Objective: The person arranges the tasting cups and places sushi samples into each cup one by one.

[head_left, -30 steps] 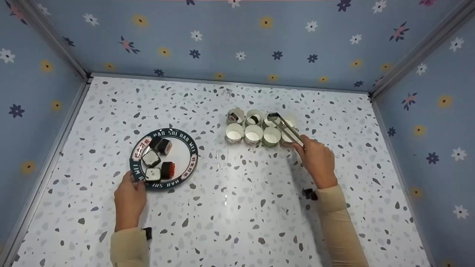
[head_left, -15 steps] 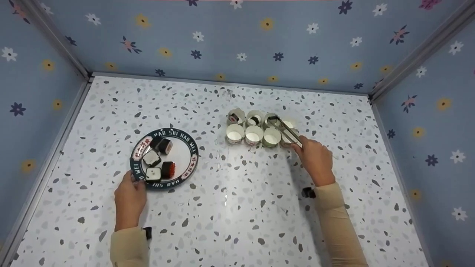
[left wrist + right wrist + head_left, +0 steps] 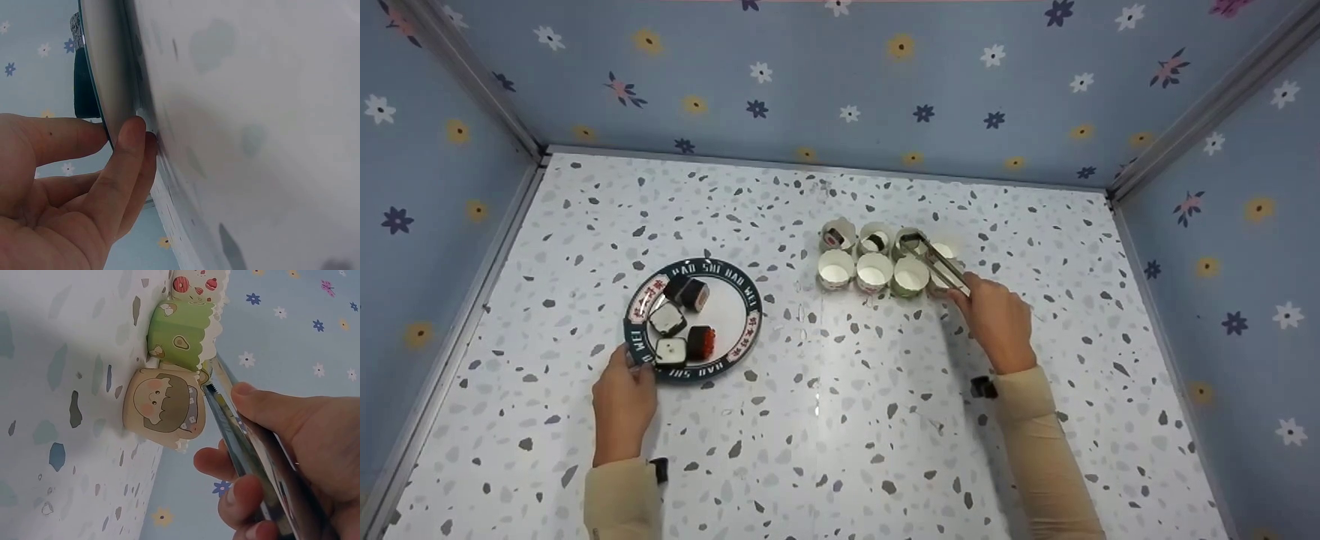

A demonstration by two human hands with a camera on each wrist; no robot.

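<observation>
My left hand (image 3: 622,401) pinches the near-left rim of a round plate (image 3: 731,304) with a dark lettered border; in the left wrist view the thumb (image 3: 67,138) lies at the rim and fingers reach beneath. Several toy-like sushi pieces (image 3: 701,343) sit on the plate's left half. My right hand (image 3: 997,322) holds metal tongs (image 3: 952,271). Their tips reach into the third paper cup (image 3: 898,246) of the back row, where a dark sushi piece (image 3: 911,238) shows. Whether the tips still touch that piece, I cannot tell.
Several paper cups stand in two touching rows. Sushi pieces lie in the first back cup (image 3: 846,227) and the second back cup (image 3: 873,229); the front-row cups (image 3: 835,268) stand nearer me. Flowered blue walls (image 3: 840,82) border the speckled tabletop (image 3: 825,420).
The tong tips and the dark sushi piece have gone down into the third back cup, the right hand shifting slightly left. The left hand and plate have stayed put.
</observation>
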